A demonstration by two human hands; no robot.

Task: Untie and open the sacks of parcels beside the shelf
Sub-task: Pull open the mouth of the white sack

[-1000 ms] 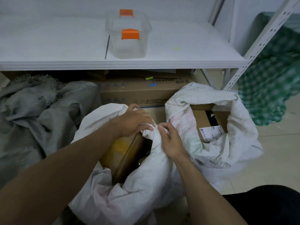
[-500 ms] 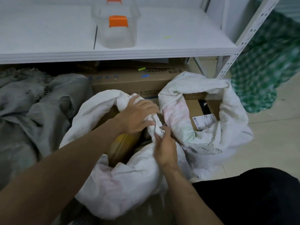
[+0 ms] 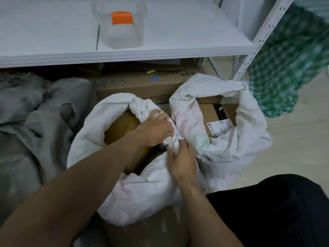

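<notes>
- Head view: two white sacks on the floor in front of the shelf (image 3: 178, 52), touching each other, both mouths open w/ rims rolled down.
- Left sack (image 3: 142, 193): brown taped parcel (image 3: 121, 129) shows inside.
- Right sack (image 3: 249, 139): cardboard parcel w/ white label (image 3: 219, 125) inside.
- L hand (image 3: 156, 129): fingers curled, grasping bunched rim cloth of left sack, right where the two sacks meet.
- R hand (image 3: 181, 157): just below L hand, fingers closed round a twist of the same cloth; hands nearly touching.
- Can't tell if a tie or cord is in that twist.
- Clear tub (image 3: 122, 32) w/ orange latch stands on the shelf.
- Big carton (image 3: 138, 86) under the shelf, behind the sacks.
- Grey sacking (image 3: 35, 122) heaped at left.
- Green check bag (image 3: 284, 68) at right, past the shelf post.
- Black-clad leg (image 3: 276, 202) bottom right.
</notes>
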